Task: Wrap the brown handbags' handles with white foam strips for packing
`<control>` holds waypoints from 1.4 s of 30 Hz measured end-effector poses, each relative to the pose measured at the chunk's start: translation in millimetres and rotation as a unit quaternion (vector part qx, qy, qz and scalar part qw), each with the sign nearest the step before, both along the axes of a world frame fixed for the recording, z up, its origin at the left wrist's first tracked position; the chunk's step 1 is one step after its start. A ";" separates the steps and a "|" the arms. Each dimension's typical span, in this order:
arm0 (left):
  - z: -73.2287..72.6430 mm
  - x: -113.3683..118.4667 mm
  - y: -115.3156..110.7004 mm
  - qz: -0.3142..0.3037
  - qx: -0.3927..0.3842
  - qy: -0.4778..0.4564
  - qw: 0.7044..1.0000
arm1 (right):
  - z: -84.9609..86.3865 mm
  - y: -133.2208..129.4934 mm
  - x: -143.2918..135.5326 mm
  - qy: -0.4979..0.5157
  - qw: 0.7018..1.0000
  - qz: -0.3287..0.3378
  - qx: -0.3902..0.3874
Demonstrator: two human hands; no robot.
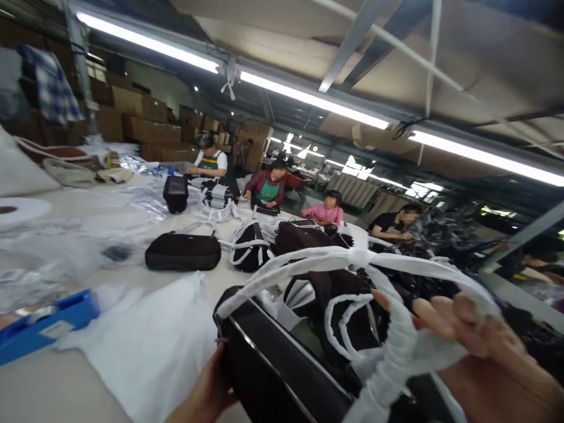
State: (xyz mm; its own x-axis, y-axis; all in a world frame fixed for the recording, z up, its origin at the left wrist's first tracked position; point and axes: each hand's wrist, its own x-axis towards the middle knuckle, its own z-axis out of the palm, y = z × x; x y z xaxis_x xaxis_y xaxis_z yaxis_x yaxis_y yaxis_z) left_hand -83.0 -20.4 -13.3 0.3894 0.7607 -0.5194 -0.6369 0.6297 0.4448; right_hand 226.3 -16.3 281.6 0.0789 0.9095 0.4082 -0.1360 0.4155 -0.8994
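Note:
A black bag (282,358) with a zipper along its top fills the bottom centre, tilted toward me. White wrapping covers its handles (304,261), which arch above it and are bound together at the top. My left hand (205,385) holds the near left end of the bag, its fingers partly hidden behind it. At the lower right, my right hand (476,346) is closed on the white wrapping (392,352) of a strap. Other black bags with white-wrapped straps lie just behind.
A blue tape dispenser (48,323) and white sheet (150,346) lie on the left of the table (39,388). Beyond are a flat black bag (183,251), an upright black case (175,194) and clear plastic. Several people work across the table, including a person in pink (324,212).

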 end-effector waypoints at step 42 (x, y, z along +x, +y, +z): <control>23.0 130.5 -65.5 -0.194 0.063 0.300 0.932 | -402.1 19.4 50.8 -0.523 0.766 -0.036 -0.372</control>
